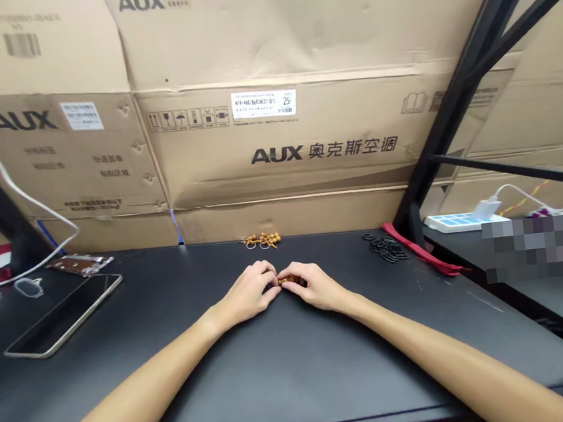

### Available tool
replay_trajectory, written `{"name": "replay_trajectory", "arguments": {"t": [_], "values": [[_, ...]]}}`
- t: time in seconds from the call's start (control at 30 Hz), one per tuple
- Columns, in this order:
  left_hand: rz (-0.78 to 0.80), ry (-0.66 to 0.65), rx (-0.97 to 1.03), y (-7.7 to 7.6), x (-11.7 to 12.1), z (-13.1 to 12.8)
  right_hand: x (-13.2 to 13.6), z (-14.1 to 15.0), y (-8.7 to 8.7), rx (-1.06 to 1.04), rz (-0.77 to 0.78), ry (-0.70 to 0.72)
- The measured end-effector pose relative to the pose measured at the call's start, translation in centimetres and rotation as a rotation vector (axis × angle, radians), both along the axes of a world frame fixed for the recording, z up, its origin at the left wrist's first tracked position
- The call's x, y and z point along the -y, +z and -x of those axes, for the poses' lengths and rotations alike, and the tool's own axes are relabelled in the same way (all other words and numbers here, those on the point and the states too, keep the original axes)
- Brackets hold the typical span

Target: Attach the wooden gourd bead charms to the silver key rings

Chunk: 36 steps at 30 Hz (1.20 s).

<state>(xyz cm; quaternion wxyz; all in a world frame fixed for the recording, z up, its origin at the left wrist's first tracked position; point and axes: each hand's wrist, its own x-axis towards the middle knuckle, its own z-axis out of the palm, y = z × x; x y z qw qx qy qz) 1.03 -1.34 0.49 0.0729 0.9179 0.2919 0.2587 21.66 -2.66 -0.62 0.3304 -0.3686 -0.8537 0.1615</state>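
Close together at the middle of the black table (298, 370), my two hands meet over a small string of glossy brown beads (293, 279). My right hand (315, 286) is closed, its thumb and fingers pinching the beads. Curled in from the other side, my left hand (251, 292) has its fingertips at the left end of the same piece; what exactly they pinch is hidden. Just beyond the hands lie several golden-brown beaded keychains (264, 239) with metal rings.
To the right lie a pile of black clips or rings (386, 247) and a red ribbon (424, 251). A phone (66, 317) and a brown packet (80, 264) are at the left. Cardboard boxes (265, 51) wall the back; a black frame post (455, 95) stands right.
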Motion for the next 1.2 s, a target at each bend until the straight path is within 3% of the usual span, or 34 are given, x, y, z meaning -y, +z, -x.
{"name": "replay_trajectory", "arguments": {"t": [0.23,0.47,0.67,1.2], "values": [[0.037,-0.013,0.012,-0.13,-0.28,0.05,-0.59,-0.45,-0.12,0.028,-0.076,-0.103],[0.015,0.001,0.019,-0.36,-0.31,-0.01,-0.02,0.0,0.0,0.013,-0.031,-0.027],[0.029,-0.008,0.008,-0.31,-0.55,0.02,-0.47,-0.22,-0.41,0.048,-0.103,-0.142],[0.068,-0.021,0.06,-0.32,-0.54,0.1,-0.22,-0.09,-0.27,0.166,-0.151,-0.169]]}}
